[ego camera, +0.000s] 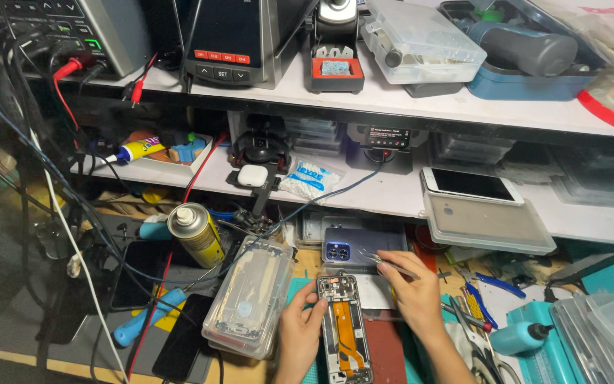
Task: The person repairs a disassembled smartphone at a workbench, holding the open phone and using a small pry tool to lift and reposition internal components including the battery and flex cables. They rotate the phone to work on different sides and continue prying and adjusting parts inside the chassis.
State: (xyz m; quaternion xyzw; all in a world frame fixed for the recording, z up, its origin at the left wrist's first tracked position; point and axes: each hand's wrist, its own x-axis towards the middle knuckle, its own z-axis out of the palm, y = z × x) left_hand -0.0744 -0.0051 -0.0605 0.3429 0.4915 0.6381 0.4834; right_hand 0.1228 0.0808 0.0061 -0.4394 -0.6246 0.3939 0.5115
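Opened phone with orange flex ribbon, left hand steadying its edge, right hand pinching thin metal tweezers.

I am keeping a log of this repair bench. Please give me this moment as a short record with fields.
Place: crowded repair bench with shelves behind
Left hand: steadies the left edge of the opened phone, back cover off, orange cable showing
Right hand: holds tweezers, tips pointing left above the phone's top
Behind phone: blue phone back with camera rings
Left of phone: clear plastic box, spray can
Right: teal squeeze bottle
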